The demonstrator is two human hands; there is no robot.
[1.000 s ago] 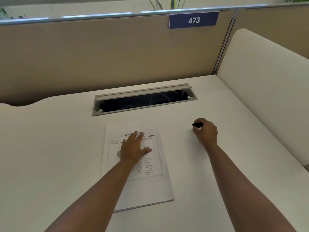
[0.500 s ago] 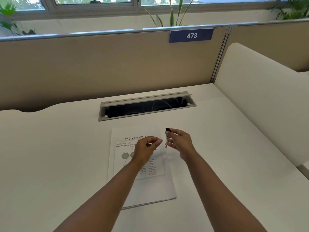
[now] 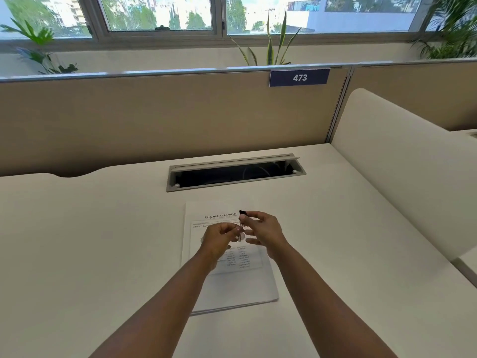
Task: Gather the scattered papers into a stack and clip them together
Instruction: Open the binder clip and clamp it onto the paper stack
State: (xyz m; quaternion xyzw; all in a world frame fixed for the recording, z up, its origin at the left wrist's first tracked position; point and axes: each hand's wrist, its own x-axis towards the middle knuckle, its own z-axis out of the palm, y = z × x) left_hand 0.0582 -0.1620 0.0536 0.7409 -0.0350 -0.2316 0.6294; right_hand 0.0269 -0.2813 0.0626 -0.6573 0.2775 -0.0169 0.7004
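Here, largest first, with places given from the papers:
Room: windows run along the top, with plants on the sill beyond a tan partition that bears a blue tag reading 473.
Desk: white desk under the papers, with a curved white side panel to their right.
Cable tray: an open grey cable tray is set in the desk just behind the papers.
Papers: one squared stack of papers lies flat on the desk, printed sheet on top.
Left hand: the left hand is raised above the papers, fingers curled, fingertips pinching the lower end of the clip.
Right hand: the right hand is beside it, thumb and forefinger pinching the clip near its top, other fingers loosely spread.
Clip: a small black clip is held upright between both hands over the papers' upper part, clear of the sheet.
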